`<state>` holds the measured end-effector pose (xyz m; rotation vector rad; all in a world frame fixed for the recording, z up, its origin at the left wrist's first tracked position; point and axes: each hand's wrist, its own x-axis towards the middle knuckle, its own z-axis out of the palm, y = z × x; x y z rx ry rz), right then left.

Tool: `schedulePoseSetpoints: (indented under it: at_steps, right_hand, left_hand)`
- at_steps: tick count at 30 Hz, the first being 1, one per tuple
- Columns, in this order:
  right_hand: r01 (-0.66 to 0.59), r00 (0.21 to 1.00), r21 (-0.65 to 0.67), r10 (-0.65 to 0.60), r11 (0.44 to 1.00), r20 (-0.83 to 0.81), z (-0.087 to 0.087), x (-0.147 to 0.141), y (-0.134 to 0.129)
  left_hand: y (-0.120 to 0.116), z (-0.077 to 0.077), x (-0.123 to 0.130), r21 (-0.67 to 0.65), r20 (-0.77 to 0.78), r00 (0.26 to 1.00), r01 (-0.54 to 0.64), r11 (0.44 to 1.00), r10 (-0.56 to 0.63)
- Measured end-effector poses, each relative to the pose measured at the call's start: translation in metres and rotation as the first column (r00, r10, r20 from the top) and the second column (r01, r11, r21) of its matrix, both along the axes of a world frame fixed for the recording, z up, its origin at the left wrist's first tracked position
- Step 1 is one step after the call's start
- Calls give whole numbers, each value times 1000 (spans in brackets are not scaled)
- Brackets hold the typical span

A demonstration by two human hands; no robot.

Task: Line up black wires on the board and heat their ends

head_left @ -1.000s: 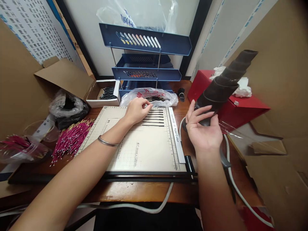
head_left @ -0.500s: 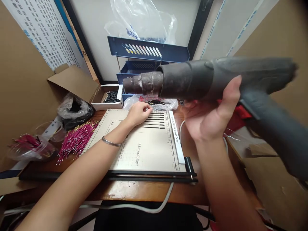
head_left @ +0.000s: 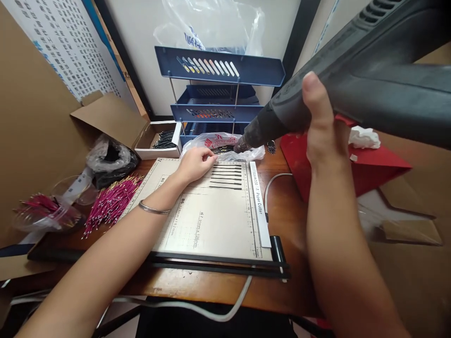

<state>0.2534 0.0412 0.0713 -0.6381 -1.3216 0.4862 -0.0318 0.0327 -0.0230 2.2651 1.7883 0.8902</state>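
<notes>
My right hand point(head_left: 320, 122) grips a dark grey heat gun point(head_left: 338, 75), its thumb along the side. The nozzle slants down and left, over a plastic bag of dark wires point(head_left: 225, 149). Resting at the top of the cream paper cutter board point(head_left: 225, 220) is my left hand point(head_left: 197, 164), thumb and fingers drawn together. What lies between those fingertips is hidden. Just right of them, several short black wires point(head_left: 227, 176) lie in parallel on the board, with thicker sleeves at their right ends.
Magenta wires point(head_left: 109, 202) are heaped left of the board, beside a clear cup point(head_left: 52, 211) of more. A white box point(head_left: 158, 141) of black wires and a blue tiered rack point(head_left: 218, 112) stand behind. Right are a red paper bag point(head_left: 373, 164) and a pale cable point(head_left: 269, 183).
The heat gun has swung from nearly level to nozzle-down, its rear rising, as my right hand moved up and right. My left hand shifted slightly left in view.
</notes>
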Motion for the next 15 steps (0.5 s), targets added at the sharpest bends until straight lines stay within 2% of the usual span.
schedulePoseSetpoints:
  at_steps: [3, 9, 12, 15]
  right_hand:
    - [13, 999, 52, -15, 999, 44, 1, 2, 0]
    - [25, 987, -14, -23, 1000, 157, 7, 6, 5]
    - [4, 994, -31, 0, 1000, 113, 11, 9, 10]
    - [-88, 996, 13, 88, 996, 9, 15, 12, 15]
  left_hand:
    - [-1, 4, -1, -3, -15, 1000, -14, 1000, 14]
    - [-2, 8, -5, -41, -43, 999, -19, 999, 17]
    - [-3, 8, -5, -60, -37, 999, 0, 998, -3]
    - [-3, 8, -6, -46, 0, 1000, -9, 999, 9]
